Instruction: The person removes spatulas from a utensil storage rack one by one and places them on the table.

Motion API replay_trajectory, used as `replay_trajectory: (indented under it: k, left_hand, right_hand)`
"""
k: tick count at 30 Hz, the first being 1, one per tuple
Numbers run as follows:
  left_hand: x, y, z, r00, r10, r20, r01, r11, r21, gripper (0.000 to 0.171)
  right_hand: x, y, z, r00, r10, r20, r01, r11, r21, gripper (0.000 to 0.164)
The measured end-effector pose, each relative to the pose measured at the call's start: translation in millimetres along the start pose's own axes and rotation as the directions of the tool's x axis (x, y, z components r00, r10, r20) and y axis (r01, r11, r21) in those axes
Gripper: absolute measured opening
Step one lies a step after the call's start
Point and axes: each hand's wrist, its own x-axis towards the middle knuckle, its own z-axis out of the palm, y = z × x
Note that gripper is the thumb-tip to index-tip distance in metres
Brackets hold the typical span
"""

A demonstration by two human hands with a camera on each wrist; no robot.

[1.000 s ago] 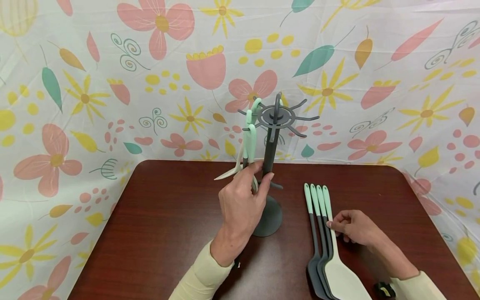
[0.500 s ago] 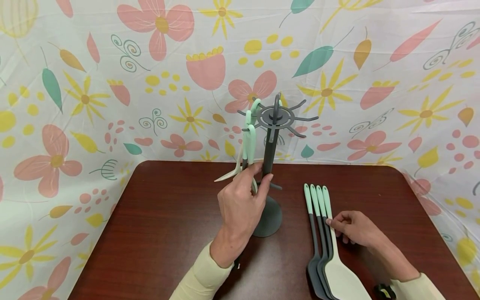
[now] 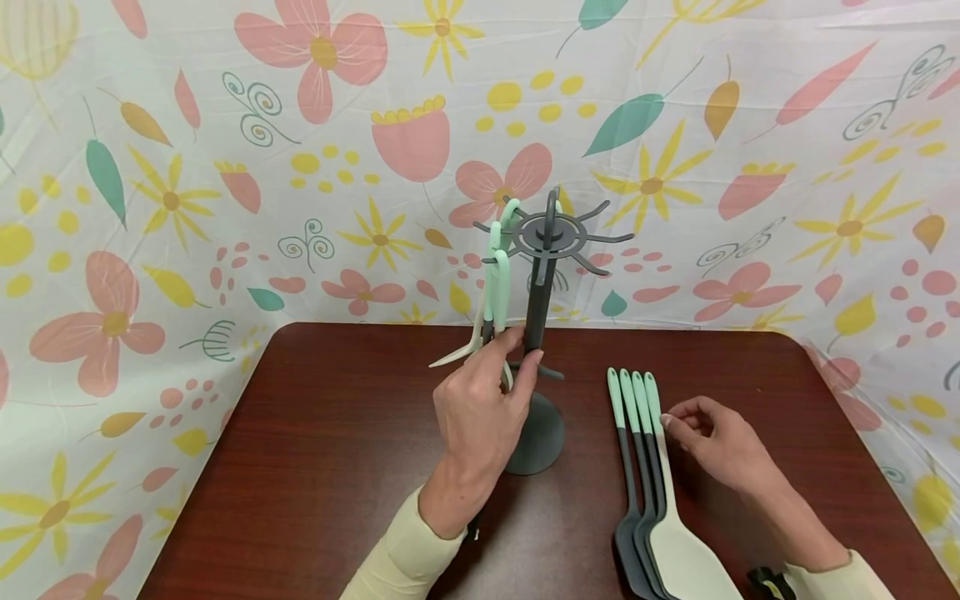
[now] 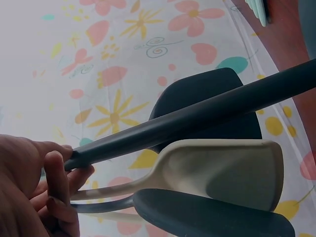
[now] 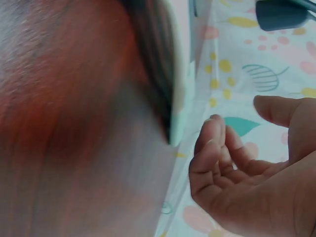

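Observation:
My left hand (image 3: 480,408) grips the pole of a dark grey rotating utensil stand (image 3: 538,308). Several utensils with mint handles (image 3: 497,283) hang on the left of its hook ring. In the left wrist view my fingers and thumb are around the pole (image 4: 197,113), beside a cream utensil head (image 4: 227,170) and dark ones (image 4: 212,212). My right hand (image 3: 723,446) is right at the handle of a cream turner (image 3: 693,554) lying on the table. The right wrist view shows its thumb apart from loosely bent fingers (image 5: 205,158), nothing between them.
Several dark grey utensils (image 3: 628,500) with mint handles lie nested against the cream turner's left side. The stand's round base (image 3: 540,437) rests on the brown table (image 3: 315,467). A flowered cloth (image 3: 300,192) hangs behind the table.
My right hand has moved slightly up along the cream turner's handle, and its fingers have come off it. The left hand keeps its grip on the stand.

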Motion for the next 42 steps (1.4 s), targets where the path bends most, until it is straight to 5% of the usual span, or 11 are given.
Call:
replay_trajectory:
  k: [25,42]
  left_hand:
    - [-5.4,1.5,-8.6,0.998,0.038,-0.039,-0.04,0.998,-0.046,0.018]
    - [-9.2,3.3,-17.2,0.997,0.063,-0.051,-0.069,0.99,-0.121,0.031]
  right_hand:
    - [-1.4,-39.0,-4.2,0.976,-0.197,-0.094,0.2,0.98,0.02,0.027]
    - [1.0,-67.6,-8.5,0.942,-0.305,-0.136,0.31,0.951,0.015,0.024]
